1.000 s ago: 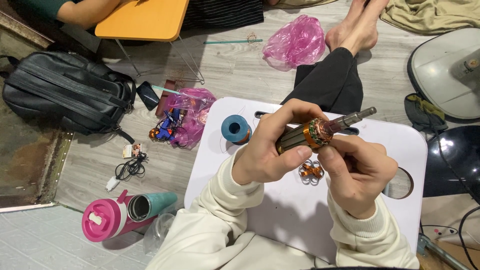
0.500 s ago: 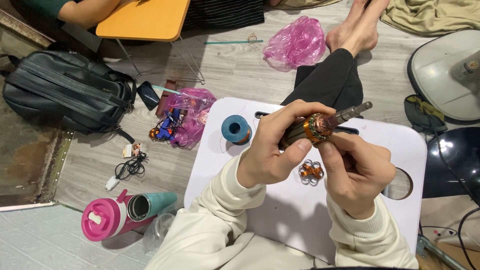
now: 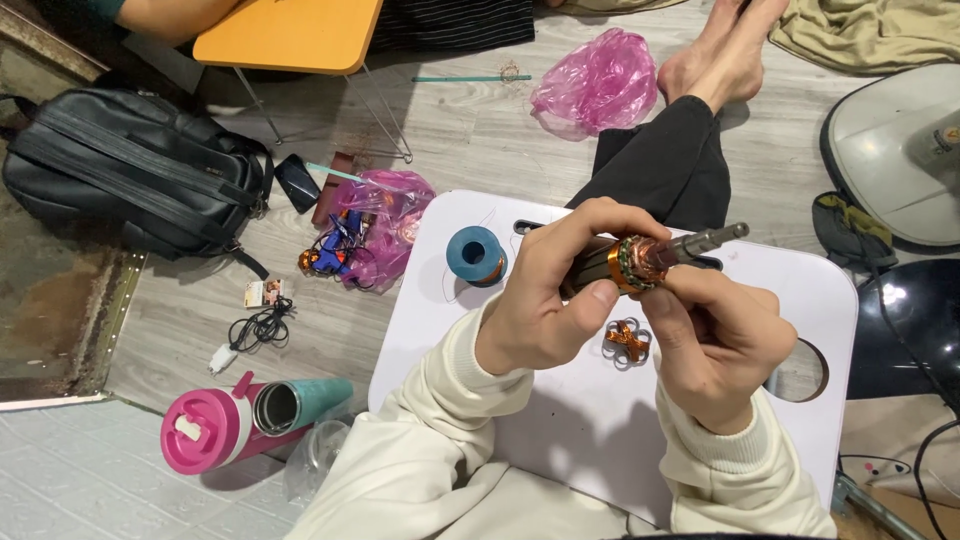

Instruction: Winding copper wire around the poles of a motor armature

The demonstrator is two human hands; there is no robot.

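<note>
On the wooden floor (image 3: 480,150), the largest thing near the person is a black backpack (image 3: 130,170) lying at the left, with an orange folding table (image 3: 290,35) above it and a grey fan base (image 3: 895,150) at the far right. Over the person's lap stands a white desk (image 3: 560,430) with a round hole near its right edge. Smaller things lie about the floor: a pink plastic bag (image 3: 600,85) near bare feet, a second pink bag (image 3: 375,225) with tools spilling from it, a pink and teal bottle (image 3: 240,425) on its side, and a coiled black cable (image 3: 250,330).

Above the desk, both hands share a motor armature (image 3: 640,262). The left hand (image 3: 545,305) is wrapped round its dark body, thumb pressed along the side; the right hand (image 3: 715,345) pinches at the copper-coloured end with fingers closed tight, the steel shaft pointing up to the right. On the desk lie a blue spool (image 3: 475,257) of wire, well apart from the hands, and a small loop of copper winding (image 3: 627,342) just under them.

Judging by that loose copper (it looks stripped off), some winding work is done, while the armature in hand seems mid-way, with more handling of the wire left.
</note>
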